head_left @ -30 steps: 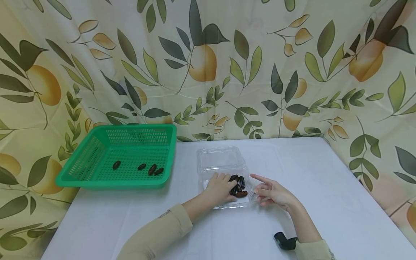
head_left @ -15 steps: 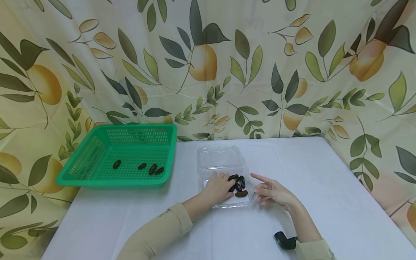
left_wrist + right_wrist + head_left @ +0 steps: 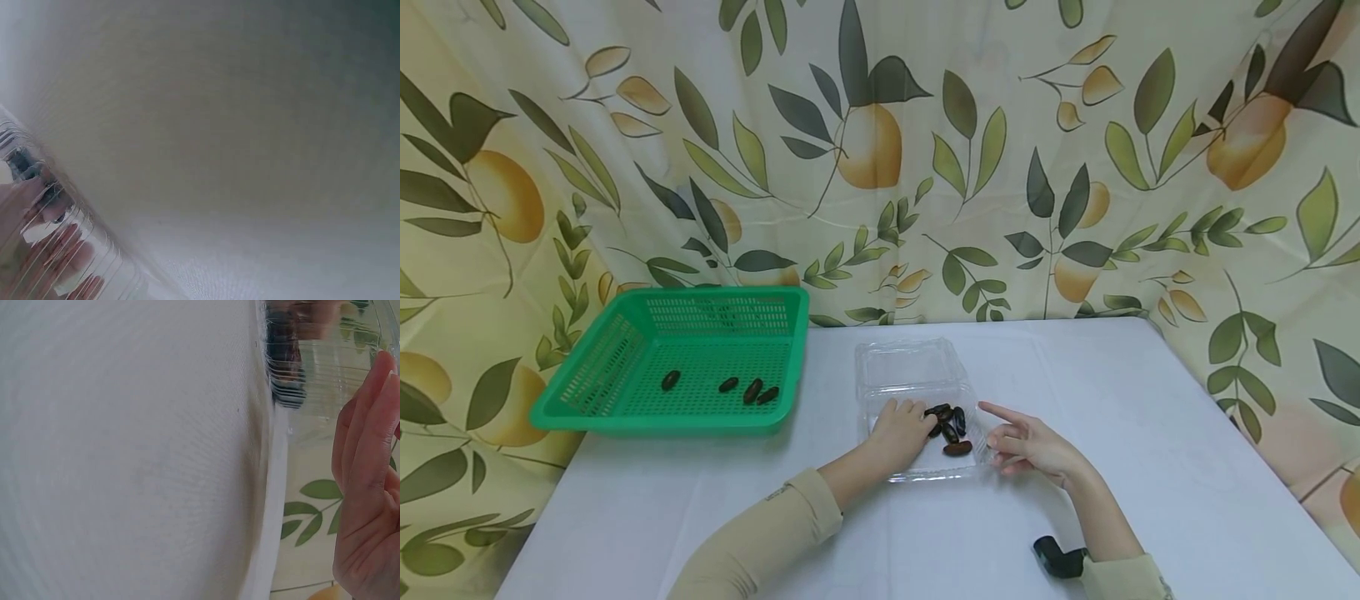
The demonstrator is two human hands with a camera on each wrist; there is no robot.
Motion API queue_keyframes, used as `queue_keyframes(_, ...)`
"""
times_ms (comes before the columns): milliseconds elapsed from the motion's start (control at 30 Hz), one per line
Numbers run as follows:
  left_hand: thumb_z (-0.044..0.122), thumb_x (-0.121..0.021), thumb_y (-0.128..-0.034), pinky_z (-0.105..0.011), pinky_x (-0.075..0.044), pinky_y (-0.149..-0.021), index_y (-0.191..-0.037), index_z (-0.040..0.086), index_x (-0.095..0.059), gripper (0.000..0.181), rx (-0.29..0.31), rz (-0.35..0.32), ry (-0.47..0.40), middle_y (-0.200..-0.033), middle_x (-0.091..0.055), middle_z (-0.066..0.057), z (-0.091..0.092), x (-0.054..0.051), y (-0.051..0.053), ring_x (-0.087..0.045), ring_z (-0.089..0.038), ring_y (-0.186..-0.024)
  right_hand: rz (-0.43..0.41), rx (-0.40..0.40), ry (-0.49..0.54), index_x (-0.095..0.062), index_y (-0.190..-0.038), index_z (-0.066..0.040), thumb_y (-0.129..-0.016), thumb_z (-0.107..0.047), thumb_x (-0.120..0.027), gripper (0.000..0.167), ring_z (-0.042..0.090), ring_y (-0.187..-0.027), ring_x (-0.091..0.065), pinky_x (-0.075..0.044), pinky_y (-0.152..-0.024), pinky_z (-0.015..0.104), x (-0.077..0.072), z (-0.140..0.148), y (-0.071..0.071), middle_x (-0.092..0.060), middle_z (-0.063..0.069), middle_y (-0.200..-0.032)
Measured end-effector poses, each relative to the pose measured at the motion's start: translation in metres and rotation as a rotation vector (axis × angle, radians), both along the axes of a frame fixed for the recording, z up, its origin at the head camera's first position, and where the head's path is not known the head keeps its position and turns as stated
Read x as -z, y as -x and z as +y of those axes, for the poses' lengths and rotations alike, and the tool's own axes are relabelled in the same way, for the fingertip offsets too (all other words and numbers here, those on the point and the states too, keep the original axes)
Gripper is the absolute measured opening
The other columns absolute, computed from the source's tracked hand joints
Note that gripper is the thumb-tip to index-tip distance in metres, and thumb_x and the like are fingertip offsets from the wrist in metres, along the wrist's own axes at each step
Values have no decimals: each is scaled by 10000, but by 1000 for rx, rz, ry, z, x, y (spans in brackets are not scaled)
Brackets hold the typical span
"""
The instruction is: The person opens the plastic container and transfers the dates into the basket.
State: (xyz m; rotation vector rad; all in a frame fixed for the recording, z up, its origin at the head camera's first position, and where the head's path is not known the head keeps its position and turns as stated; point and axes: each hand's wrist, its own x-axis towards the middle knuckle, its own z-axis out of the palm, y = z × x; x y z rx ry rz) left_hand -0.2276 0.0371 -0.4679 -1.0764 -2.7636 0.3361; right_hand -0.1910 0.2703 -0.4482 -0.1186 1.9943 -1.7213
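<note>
An unlatched clear plastic container (image 3: 910,365) has its lid leaning back, with several dark, glossy oval pieces, like dates (image 3: 959,420), in its base. My left hand (image 3: 901,435) reaches over the base's left side, palm down, its fingertips against the pieces' left edge; whether it pinches one is hidden. In the left wrist view, fingers (image 3: 72,253) show blurred through ridged plastic. My right hand (image 3: 1033,446) is beside the container's right wall, index finger extended and the others loosely bent, holding nothing. The right wrist view shows that hand (image 3: 369,487) near the clear wall (image 3: 325,381).
A green perforated basket (image 3: 662,421) stands at the left, with several dark pieces (image 3: 752,391) inside. A black object (image 3: 1058,558) lies by my right wrist. White cloth (image 3: 970,533) covers the table, and a patterned curtain (image 3: 910,275) hangs behind it.
My left hand has drawn slightly left, and its thumb has moved up toward the fingers, uncovering more of the reddish-brown piece. My right hand has stayed still.
</note>
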Motion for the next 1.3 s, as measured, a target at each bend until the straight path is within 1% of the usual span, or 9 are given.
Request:
queue_keyframes(433, 313, -424, -950, -283, -382, -753, -1097, 218, -553, 217, -16, -36, -7, -1026, -518, 42, 2, -1, 1, -501, -129, -923, -9, 1, 2, -171, -1452, -51, -887, -125, -591, 708, 131, -660, -612, -525, -583, 262, 0, 0, 0, -575, 57, -892)
queue_keyframes(600, 331, -423, -949, -308, -404, -791, -1088, 218, -534, 211, -10, -23, -39, -1021, -502, 37, 0, -5, 1, -502, -137, -941, -6, -5, -4, -168, -1452, -48, -895, -118, -578, 695, 130, -661, -609, -525, -584, 261, 0, 1, -1, -575, 57, -890)
queue_keyframes(767, 333, -459, -944, -353, -423, -856, -1125, 211, -517, 226, -11, -9, -52, -1055, -500, 23, -3, -22, 0, -507, -155, -990, -7, -6, 1, -164, -1452, -46, -896, -114, -576, 696, 128, -658, -610, -525, -582, 261, 0, 0, -1, -576, 61, -894)
queue_keyframes(867, 305, -471, -945, -337, -419, -837, -1144, 209, -513, 225, -27, -7, -61, -1054, -493, 24, -8, -33, 0, -498, -148, -971, -3, -7, 6, -163, -1452, -44, -895, -114, -577, 697, 127, -658, -614, -525, -581, 263, 1, 0, -1, -574, 70, -903)
queue_keyframes(933, 294, -477, -946, -306, -410, -781, -1139, 208, -516, 215, -38, 5, -71, -1023, -489, 27, -11, -40, 2, -492, -138, -923, -1, -9, 10, -161, -1452, -43, -896, -112, -575, 696, 127, -660, -616, -525, -581, 264, 0, 0, -1, -572, 71, -906)
queue_keyframes(1067, 305, -481, -947, -277, -386, -695, -1092, 202, -519, 181, -51, 76, -117, -948, -481, 31, -23, -50, 7, -486, -134, -851, -3, -13, 17, -158, -1452, -40, -897, -107, -572, 695, 125, -662, -615, -524, -581, 259, 0, 0, -1, -572, 59, -894)
queue_keyframes(1167, 304, -488, -944, -282, -393, -686, -1050, 194, -517, 156, -62, 135, -161, -919, -487, 23, -35, -57, 10, -497, -148, -842, -3, -14, 20, -159, -1451, -38, -894, -107, -576, 699, 122, -660, -614, -523, -578, 253, 0, 0, 0, -572, 53, -886)
queue_keyframes(1200, 295, -490, -944, -290, -401, -695, -1044, 188, -517, 148, -71, 138, -166, -920, -495, 18, -39, -60, 10, -502, -156, -849, -3, -13, 21, -160, -1451, -38, -893, -109, -579, 701, 122, -660, -615, -523, -577, 251, 0, 0, 0, -571, 53, -886)
queue_keyframes(1300, 285, -523, -928, -297, -407, -702, -1036, 189, -510, 145, -99, 173, -184, -914, -498, 10, -50, -64, 13, -494, -168, -855, -5, -8, 18, -165, -1451, -43, -888, -116, -587, 707, 123, -662, -616, -522, -575, 250, 0, 0, 0, -569, 55, -890)
